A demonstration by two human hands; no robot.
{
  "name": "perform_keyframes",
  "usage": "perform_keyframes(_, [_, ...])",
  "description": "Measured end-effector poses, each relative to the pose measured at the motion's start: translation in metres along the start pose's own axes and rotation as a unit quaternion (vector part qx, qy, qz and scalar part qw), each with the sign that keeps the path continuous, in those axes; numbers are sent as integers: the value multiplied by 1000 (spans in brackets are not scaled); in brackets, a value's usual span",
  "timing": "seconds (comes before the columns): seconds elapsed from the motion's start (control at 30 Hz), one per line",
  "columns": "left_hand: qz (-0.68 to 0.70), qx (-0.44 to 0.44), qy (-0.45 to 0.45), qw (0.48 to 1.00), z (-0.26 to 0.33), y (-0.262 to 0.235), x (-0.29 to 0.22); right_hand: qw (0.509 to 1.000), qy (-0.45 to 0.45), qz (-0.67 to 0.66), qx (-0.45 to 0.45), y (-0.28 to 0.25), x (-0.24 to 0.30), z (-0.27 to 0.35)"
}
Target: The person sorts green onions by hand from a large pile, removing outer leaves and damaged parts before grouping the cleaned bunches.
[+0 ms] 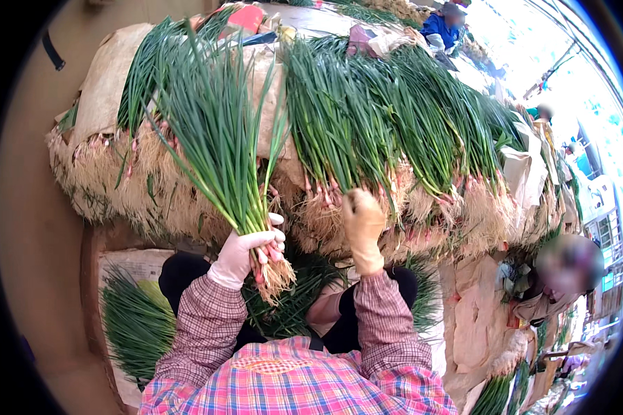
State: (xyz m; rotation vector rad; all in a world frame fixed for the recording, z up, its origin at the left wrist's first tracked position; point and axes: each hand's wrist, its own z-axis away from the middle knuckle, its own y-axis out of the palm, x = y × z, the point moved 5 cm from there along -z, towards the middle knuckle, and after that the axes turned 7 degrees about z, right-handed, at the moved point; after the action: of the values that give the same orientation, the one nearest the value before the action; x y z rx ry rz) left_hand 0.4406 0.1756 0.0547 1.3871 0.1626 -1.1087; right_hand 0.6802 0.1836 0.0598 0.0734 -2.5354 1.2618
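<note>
Left hand [246, 250], gloved, clenched round a scallion bunch [218, 138], leaves up; right hand [362, 221], gloved, fingers curled into the scallion pile [394, 131], grasp unclear.

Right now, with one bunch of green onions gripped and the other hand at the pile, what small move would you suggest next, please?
Probably close the right hand on a few stalks and draw them out: it rests at the root ends of the stacked green onions, while the left hand holds a bunch upright.
</note>
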Motion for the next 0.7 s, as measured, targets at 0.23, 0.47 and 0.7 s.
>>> perform_keyframes(0.23, [-14, -26, -6, 1000, -3, -10, 8, 1000, -11, -8, 1, 1, 36, -2])
perform_keyframes(0.47, [19, 14, -6, 1000, -8, -18, 17, 886, 231, -321, 243, 39, 25, -25])
perform_keyframes(0.7, [-15, -23, -33, 999, -14, -22, 37, 664, 344, -597, 291, 30, 82, 56])
